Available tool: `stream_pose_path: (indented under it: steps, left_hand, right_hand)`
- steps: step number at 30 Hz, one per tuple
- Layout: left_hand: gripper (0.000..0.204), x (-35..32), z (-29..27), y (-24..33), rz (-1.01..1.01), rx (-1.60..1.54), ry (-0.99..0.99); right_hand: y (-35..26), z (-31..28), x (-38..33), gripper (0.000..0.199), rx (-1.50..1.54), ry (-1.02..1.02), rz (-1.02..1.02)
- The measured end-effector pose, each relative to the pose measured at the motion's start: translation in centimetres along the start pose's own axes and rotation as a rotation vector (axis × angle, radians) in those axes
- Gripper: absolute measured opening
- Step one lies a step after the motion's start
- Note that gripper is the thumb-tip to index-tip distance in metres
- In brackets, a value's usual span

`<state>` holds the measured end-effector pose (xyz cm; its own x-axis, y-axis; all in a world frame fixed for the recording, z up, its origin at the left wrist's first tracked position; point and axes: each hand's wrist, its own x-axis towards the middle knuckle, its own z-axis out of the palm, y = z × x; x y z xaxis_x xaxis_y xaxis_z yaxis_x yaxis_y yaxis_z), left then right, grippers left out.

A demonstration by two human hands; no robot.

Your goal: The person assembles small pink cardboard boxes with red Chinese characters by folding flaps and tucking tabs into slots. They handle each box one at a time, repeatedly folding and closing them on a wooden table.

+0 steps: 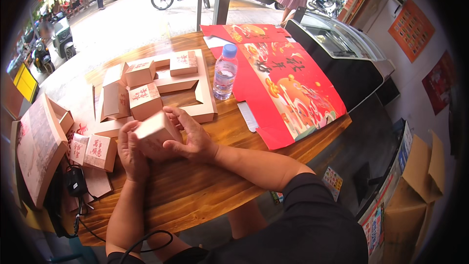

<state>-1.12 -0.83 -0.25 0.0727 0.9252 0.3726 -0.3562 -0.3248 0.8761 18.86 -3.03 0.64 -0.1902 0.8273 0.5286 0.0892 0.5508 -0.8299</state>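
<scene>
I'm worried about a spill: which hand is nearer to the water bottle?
Right. The right hand holds the right side of the small box, with the water bottle beyond it. The left hand, on the box's left side, is farther off.

Strong daylight from beyond the right hand (194,139) bleaches the street (117,27) nearly white. Below that hand the table (205,198) glows warmly; farther right, the floor (342,144) is dim. Straight edges bow toward the rim, which fades to black.
</scene>
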Motion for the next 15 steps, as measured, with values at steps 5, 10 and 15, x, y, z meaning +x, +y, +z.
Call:
stream_pose_path:
  steps: [5, 10, 15]
  left_hand:
    - [0.05, 0.5, -0.3, -0.1, -0.008, -0.16, 0.03]
    - [0.051, 0.3, -0.4, -0.4, -0.049, -0.164, -0.031]
    - [0.05, 0.2, -0.1, 0.0, -0.045, -0.182, 0.001]
  right_hand:
    - [-0.3, 0.2, 0.1, 0.092, 0.088, -0.031, 0.082]
    - [-0.4, 0.5, 0.3, 0.083, 0.339, 0.046, 0.125]
    - [0.9, 0.4, 0.6, 0.071, 0.426, -0.066, 0.128]
